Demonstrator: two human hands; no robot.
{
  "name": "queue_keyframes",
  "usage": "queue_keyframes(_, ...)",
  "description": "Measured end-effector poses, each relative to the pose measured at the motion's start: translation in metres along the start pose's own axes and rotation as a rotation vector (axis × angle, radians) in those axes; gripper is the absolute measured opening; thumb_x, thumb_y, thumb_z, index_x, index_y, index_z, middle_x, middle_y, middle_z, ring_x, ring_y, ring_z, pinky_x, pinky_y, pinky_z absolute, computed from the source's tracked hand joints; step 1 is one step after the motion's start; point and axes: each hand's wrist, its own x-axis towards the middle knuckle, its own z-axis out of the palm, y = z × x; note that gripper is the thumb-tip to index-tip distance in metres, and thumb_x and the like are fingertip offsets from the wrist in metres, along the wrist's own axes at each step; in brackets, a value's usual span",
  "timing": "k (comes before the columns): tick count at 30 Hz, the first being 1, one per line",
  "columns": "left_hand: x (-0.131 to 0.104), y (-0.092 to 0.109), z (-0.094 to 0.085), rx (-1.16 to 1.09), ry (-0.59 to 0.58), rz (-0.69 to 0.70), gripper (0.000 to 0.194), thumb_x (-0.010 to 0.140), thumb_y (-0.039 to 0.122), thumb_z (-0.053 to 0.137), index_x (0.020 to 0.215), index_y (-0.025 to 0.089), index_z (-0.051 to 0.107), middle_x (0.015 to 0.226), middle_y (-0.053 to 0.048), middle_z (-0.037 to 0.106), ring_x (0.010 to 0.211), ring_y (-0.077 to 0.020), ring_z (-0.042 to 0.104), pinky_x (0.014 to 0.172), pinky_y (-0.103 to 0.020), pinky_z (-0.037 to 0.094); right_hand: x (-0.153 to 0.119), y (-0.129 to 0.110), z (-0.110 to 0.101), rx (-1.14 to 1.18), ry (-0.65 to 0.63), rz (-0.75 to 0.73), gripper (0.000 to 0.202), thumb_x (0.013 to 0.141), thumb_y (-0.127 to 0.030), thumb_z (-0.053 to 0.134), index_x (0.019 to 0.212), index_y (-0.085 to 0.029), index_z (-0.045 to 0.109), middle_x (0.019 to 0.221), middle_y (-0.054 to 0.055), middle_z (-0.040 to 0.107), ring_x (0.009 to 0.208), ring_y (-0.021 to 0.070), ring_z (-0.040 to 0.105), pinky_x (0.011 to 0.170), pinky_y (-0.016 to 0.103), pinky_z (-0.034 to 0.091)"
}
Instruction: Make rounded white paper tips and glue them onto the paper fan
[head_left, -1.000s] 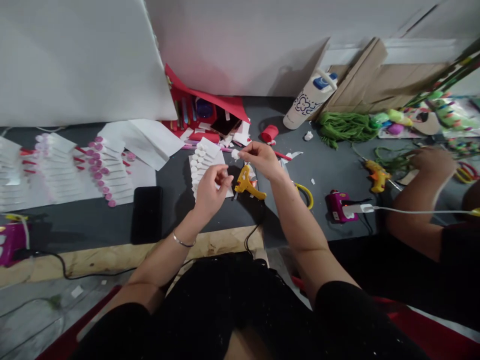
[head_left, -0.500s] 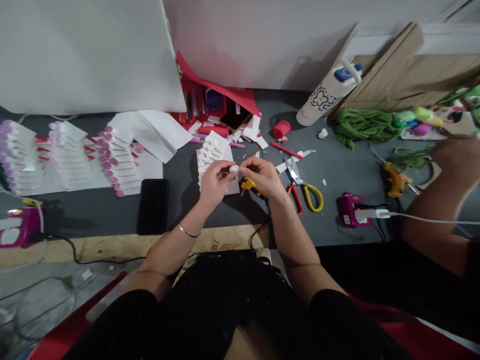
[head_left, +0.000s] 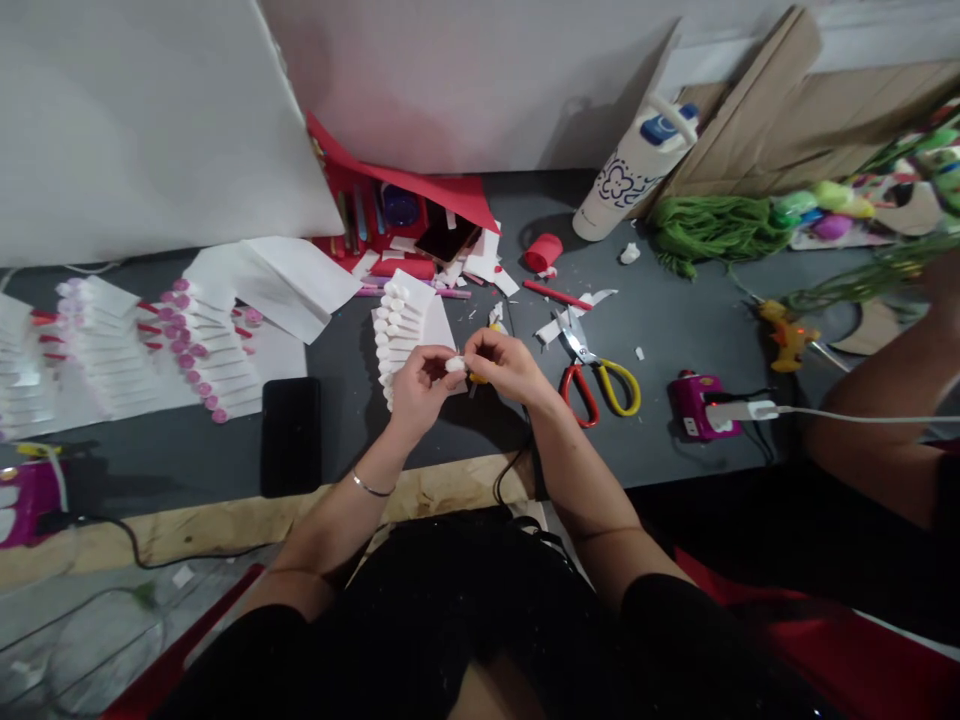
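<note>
Between my left hand (head_left: pixel 421 386) and my right hand (head_left: pixel 508 366) is a small white rolled piece (head_left: pixel 454 365), possibly paper or foam. Both hands are closed, their fingertips pinching it from either side. Just behind my left hand lies a white sheet (head_left: pixel 435 318) bearing a row of white-tipped sticks (head_left: pixel 394 330). Part of a yellow glue gun (head_left: pixel 477 378) shows beneath my right fingers; the rest of it is hidden. Scissors (head_left: pixel 592 366) with one red and one yellow handle rest open to the right of my right hand.
Sheets with pink-tipped sticks (head_left: pixel 191 350) and a black phone (head_left: pixel 291 436) lie left. A red holder (head_left: pixel 420 185), red roll (head_left: pixel 543 252) and white bottle (head_left: pixel 634 175) stand behind. At right are a purple power strip (head_left: pixel 701 407), green yarn (head_left: pixel 712 228) and a co-worker's arm (head_left: pixel 885 400).
The camera view has shifted, so the table items sit differently in the picture. My hands still pinch the white piece, with slightly changed fingers. The co-worker's hand has moved toward the right edge.
</note>
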Motion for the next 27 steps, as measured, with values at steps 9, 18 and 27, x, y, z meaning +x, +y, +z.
queue_keyframes(9,-0.004,0.006,-0.012,0.335,0.018,0.266,0.048,0.084,0.068,0.078,0.092,0.021,0.072,0.082,-0.001,0.072,0.065,-0.0120,0.062,0.060,-0.024,0.051,-0.001,-0.009,0.003,0.134,-0.211,-0.032,0.046,0.082,-0.063,0.078,0.088,-0.022,0.058,0.070,-0.006,0.057,0.064,0.0106,0.051,0.058,0.025,0.041)
queue_keyframes(18,-0.010,0.004,-0.002,0.094,-0.041,0.094,0.041,0.095,0.062,0.068,0.094,0.021,0.065,0.085,-0.002,0.070,0.065,-0.0114,0.066,0.060,-0.024,0.055,-0.001,-0.007,-0.005,0.239,-0.169,-0.033,0.056,0.078,-0.075,0.077,0.084,-0.022,0.061,0.067,-0.004,0.061,0.055,0.0094,0.052,0.052,0.025,0.044)
queue_keyframes(27,-0.016,0.003,0.004,0.041,0.005,0.014,0.047,0.090,0.063,0.074,0.108,0.021,0.063,0.092,-0.002,0.071,0.078,-0.0129,0.072,0.071,-0.026,0.061,-0.005,-0.003,-0.006,0.111,-0.115,-0.115,0.045,0.088,-0.066,0.074,0.088,-0.023,0.063,0.072,-0.004,0.058,0.059,0.0088,0.050,0.055,0.025,0.044)
